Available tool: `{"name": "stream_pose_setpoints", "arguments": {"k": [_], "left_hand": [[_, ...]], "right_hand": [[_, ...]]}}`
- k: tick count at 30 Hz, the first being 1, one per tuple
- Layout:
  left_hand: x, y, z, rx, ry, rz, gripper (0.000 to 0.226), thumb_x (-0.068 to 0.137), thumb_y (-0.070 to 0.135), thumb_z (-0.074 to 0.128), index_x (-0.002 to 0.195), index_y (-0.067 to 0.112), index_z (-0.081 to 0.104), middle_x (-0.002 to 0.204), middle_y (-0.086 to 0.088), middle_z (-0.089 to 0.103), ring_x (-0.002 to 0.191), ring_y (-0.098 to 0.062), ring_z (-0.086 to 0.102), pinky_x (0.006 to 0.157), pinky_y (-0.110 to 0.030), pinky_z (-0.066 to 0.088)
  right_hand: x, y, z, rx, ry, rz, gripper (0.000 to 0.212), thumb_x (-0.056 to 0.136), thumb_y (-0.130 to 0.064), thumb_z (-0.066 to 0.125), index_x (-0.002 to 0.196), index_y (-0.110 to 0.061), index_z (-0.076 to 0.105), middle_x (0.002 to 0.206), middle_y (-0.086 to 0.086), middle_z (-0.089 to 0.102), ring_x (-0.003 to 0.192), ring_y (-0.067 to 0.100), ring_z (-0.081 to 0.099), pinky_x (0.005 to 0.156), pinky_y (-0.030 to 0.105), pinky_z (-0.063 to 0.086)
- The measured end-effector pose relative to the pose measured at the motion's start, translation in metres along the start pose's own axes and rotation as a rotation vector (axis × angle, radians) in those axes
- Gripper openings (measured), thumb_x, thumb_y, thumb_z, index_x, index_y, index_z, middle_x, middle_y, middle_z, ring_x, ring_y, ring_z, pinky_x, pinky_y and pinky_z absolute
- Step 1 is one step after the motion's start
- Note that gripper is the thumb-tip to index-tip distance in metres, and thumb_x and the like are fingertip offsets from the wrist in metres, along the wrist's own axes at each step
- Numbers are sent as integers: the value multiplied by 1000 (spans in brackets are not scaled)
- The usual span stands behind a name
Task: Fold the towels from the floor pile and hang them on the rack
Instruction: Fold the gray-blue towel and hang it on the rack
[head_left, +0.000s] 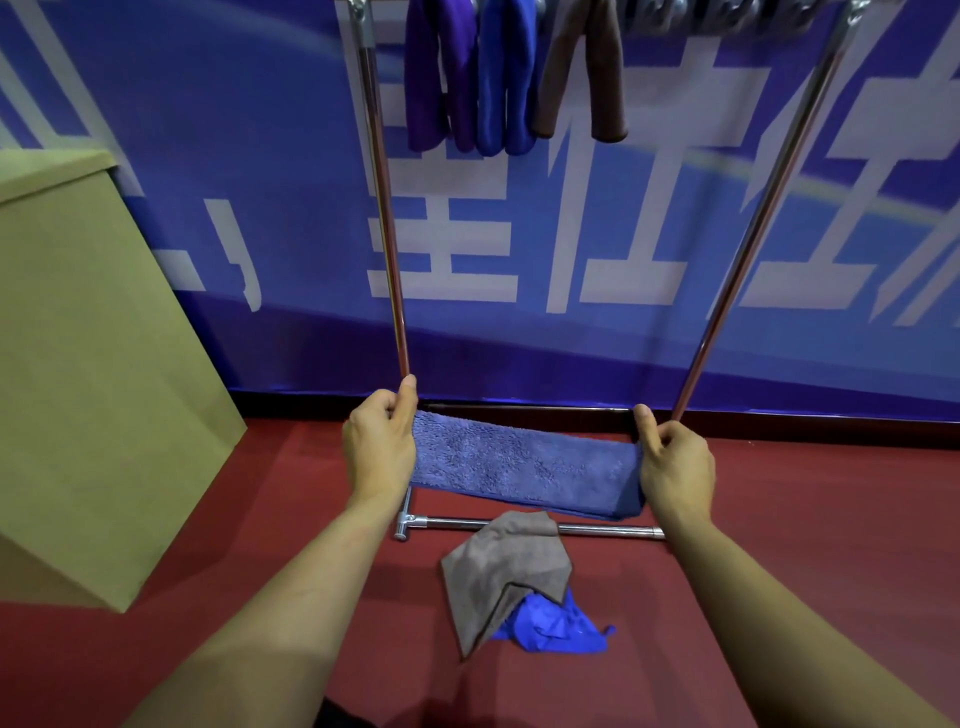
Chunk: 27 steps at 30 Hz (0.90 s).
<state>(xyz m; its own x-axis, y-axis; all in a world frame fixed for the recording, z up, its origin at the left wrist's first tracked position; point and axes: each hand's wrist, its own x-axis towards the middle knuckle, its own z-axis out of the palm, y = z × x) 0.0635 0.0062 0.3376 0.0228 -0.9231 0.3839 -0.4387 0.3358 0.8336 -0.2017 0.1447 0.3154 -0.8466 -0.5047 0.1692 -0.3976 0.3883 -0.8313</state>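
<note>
A blue-purple towel (524, 465), folded into a long strip, is stretched flat in the air between my hands. My left hand (382, 441) pinches its left end and my right hand (672, 465) pinches its right end. Below them on the red floor lies the pile: a grey-brown towel (506, 569) on top of a bright blue towel (558, 626). The metal rack (387, 218) stands in front of me. From its top bar hang a purple towel (431, 78), a blue towel (506, 83) and a brown towel (582, 73).
A tan cardboard box (88, 374) stands on the left. A blue banner with white characters (571, 234) covers the wall behind the rack. The rack's lower crossbar (613, 530) lies on the floor just beyond the pile.
</note>
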Motion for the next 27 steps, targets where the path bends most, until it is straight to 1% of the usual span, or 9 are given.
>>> {"name": "stream_pose_setpoints", "arguments": {"k": [4, 8, 10, 13, 16, 19, 22, 24, 27], "left_hand": [[1, 5, 2, 86, -138, 187, 48, 93, 46, 66, 62, 11, 54, 51, -5, 49, 58, -37, 49, 56, -40, 40], [-10, 12, 11, 419, -365, 495, 40, 89, 53, 68, 75, 15, 66, 67, -15, 66, 75, -43, 65, 62, -40, 46], [-11, 17, 11, 576, -471, 552, 45, 93, 60, 57, 84, 17, 66, 81, -14, 71, 89, -41, 66, 69, -41, 46], [-9, 23, 4, 694, -516, 596, 49, 94, 64, 49, 88, 18, 64, 87, -11, 72, 93, -37, 67, 68, -38, 41], [-8, 30, -3, 673, -498, 673, 50, 93, 66, 50, 84, 18, 64, 81, -10, 72, 86, -37, 67, 63, -35, 34], [-6, 37, -7, 553, -430, 803, 52, 88, 67, 51, 74, 18, 61, 61, -8, 65, 64, -38, 65, 52, -34, 39], [-7, 50, -10, 447, -429, 853, 47, 87, 65, 55, 71, 21, 60, 54, -3, 58, 58, -36, 60, 49, -34, 43], [-6, 58, -12, 423, -478, 803, 47, 87, 66, 56, 72, 22, 61, 55, 1, 53, 60, -34, 58, 53, -37, 45], [1, 53, -14, 370, -483, 671, 50, 84, 71, 56, 69, 23, 60, 50, 5, 42, 57, -26, 47, 55, -36, 40]], "right_hand": [[1, 8, -3, 6, -80, -17, 56, 96, -62, 50, 72, -13, 63, 71, 6, 70, 75, 30, 64, 72, 39, 46], [-13, -4, 11, 207, -433, -126, 37, 93, -51, 60, 84, -17, 69, 78, 4, 75, 69, 14, 68, 74, 37, 54], [-24, -10, 18, 240, -611, -187, 21, 95, -37, 63, 90, -18, 69, 85, 7, 76, 73, 13, 70, 74, 32, 54], [-36, -18, 24, 239, -781, -246, 8, 95, -24, 68, 101, -19, 69, 92, 5, 76, 80, 11, 72, 79, 23, 55], [-43, -23, 27, 230, -866, -280, 19, 92, -21, 73, 110, -19, 68, 101, 2, 75, 90, 7, 70, 86, 19, 54], [-50, -24, 30, 258, -979, -281, 36, 85, -15, 79, 118, -17, 64, 112, 2, 73, 100, 1, 68, 95, 21, 51], [-58, -24, 33, 219, -1089, -322, 57, 79, -33, 85, 129, -17, 61, 127, -2, 68, 120, 8, 63, 106, 29, 48], [-65, -24, 36, 226, -1172, -332, 52, 82, -30, 83, 126, -12, 62, 127, 1, 69, 121, 11, 63, 107, 32, 48], [-73, -27, 36, 292, -1262, -274, 27, 90, -9, 74, 111, 2, 60, 113, 15, 72, 105, 14, 66, 99, 35, 52]]}}
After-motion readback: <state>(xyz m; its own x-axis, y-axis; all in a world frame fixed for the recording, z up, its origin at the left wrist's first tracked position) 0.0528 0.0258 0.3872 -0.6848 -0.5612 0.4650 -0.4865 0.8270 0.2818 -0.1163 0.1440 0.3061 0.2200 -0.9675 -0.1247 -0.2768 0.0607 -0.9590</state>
